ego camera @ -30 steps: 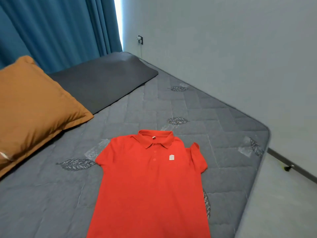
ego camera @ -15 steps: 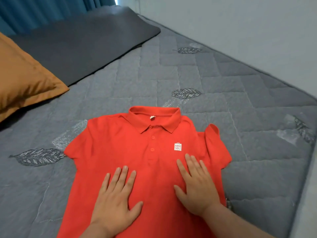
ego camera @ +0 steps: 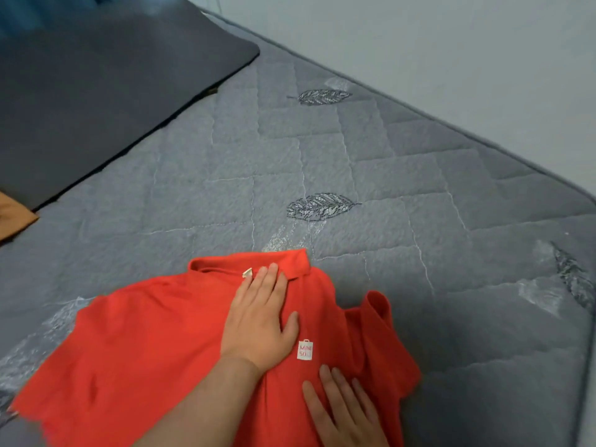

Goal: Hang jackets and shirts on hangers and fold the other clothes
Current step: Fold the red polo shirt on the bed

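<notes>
A red polo shirt (ego camera: 138, 353) lies face up on the grey quilted mattress (ego camera: 354, 175), collar toward the far side, a small white logo patch on its chest. My left hand (ego camera: 261, 321) lies flat on the chest, fingertips reaching the collar beside the neck tag. My right hand (ego camera: 346, 411) presses flat on the shirt lower down, just below the logo patch. Both hands have straight fingers. The shirt's right sleeve is bunched and stands up a little beside my right hand. No hanger is in view.
A dark grey pillow (ego camera: 106, 101) lies at the far left of the mattress, with the corner of an orange pillow (ego camera: 14, 217) at the left edge. A pale wall (ego camera: 451, 43) runs along the mattress's far right side.
The camera has tilted down and closer. My left hand slid up from the shirt's middle to the collar. My right hand stays pressed on the shirt's right side.
</notes>
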A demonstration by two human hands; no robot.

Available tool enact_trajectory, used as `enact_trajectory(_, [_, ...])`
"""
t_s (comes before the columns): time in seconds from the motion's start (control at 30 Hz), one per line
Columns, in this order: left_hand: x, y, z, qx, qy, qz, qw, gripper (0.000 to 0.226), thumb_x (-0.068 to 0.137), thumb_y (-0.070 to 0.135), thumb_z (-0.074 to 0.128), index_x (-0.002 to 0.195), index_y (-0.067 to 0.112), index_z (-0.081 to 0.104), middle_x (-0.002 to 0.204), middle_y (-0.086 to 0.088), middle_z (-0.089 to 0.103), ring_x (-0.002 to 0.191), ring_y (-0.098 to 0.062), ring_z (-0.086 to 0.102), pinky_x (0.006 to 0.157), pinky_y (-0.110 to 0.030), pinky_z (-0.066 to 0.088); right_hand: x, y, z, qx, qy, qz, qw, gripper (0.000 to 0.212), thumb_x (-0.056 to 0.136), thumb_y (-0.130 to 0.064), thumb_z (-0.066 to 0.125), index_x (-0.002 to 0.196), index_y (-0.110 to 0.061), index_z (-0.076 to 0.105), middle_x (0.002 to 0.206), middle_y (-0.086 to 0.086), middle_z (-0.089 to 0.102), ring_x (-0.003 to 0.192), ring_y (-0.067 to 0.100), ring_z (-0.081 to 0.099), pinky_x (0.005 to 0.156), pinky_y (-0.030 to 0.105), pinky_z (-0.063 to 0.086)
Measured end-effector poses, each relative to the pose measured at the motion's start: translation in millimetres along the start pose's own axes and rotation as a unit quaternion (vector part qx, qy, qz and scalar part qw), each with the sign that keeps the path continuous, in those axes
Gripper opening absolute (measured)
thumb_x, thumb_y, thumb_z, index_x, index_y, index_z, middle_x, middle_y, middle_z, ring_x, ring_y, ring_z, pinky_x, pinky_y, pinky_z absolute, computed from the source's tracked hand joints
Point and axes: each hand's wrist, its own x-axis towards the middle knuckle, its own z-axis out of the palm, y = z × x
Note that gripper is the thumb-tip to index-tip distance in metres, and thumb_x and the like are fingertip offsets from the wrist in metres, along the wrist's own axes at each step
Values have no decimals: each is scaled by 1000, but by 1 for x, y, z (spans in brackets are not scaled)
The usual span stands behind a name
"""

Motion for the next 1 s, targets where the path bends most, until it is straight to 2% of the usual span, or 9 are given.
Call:
enact_trajectory(0.17, [2,-4,11,14,-16,-6,1000,70,75,46,46,132,7,56,147,-12,44,135,-27,43,116,-38,19,17,-3,-19,90,2,48,995,25,96,-37,34,109,-40,55,144,-20,47,107,-4,53,88,16,42])
enact_trajectory(0.23, [5,-4,12,21,-12,-12,1000,70,75,46,44,131,5,58,147,-13,45,134,-28,43,115,-38,17,32,11,-46,150,76,166,972,20,86,-43,47,103,-43,57,146,-29,35,98,-10,50,83,6,41])
enact_trajectory(0.3, [5,-3,13,32,-15,-12,999,70,75,45,43,129,4,58,145,-15,46,133,-29,43,115,-39,17,45,37,-70,169,173,330,912,33,75,-37,57,104,-30,70,128,-9,56,104,11,56,93,23,42])
enact_trajectory(0.4, [5,-2,14,37,-13,-12,999,71,74,44,42,128,1,58,145,-17,46,134,-31,43,114,-43,20,71,80,-101,200,-57,490,846,57,80,-53,63,126,-20,59,127,2,56,119,20,51,104,33,38])
enact_trajectory(0.57, [6,-1,16,42,-8,-13,999,72,74,43,41,128,-1,58,144,-18,46,133,-32,43,113,-46,24,90,99,-111,275,-237,363,858,36,83,-47,63,73,-14,57,81,-2,62,75,13,54,72,34,45])
enact_trajectory(0.7, [7,-1,16,44,-1,-15,999,72,75,43,40,127,-3,58,143,-20,47,132,-33,44,113,-46,24,76,125,-119,545,-135,498,661,19,96,-23,57,92,-7,68,87,7,74,76,13,65,80,41,54])
enact_trajectory(0.73, [6,0,16,45,-3,-16,999,72,75,43,40,127,-3,58,143,-20,47,132,-33,44,113,-46,23,69,131,-121,548,-123,513,650,20,97,-23,57,92,-7,68,85,6,75,75,14,66,78,42,55])
enact_trajectory(0.83, [5,-1,15,50,-4,-19,999,72,75,44,40,129,-1,57,144,-19,46,133,-32,42,114,-44,21,45,139,-122,469,-195,466,724,23,89,-28,68,78,-9,65,67,-4,67,62,9,58,62,34,51])
enact_trajectory(1.0, [5,0,15,46,-7,-22,999,71,76,44,40,130,0,56,145,-18,45,134,-32,42,114,-45,23,25,139,-128,415,-233,481,737,26,81,-28,71,73,-4,64,60,-2,59,54,9,52,55,29,43])
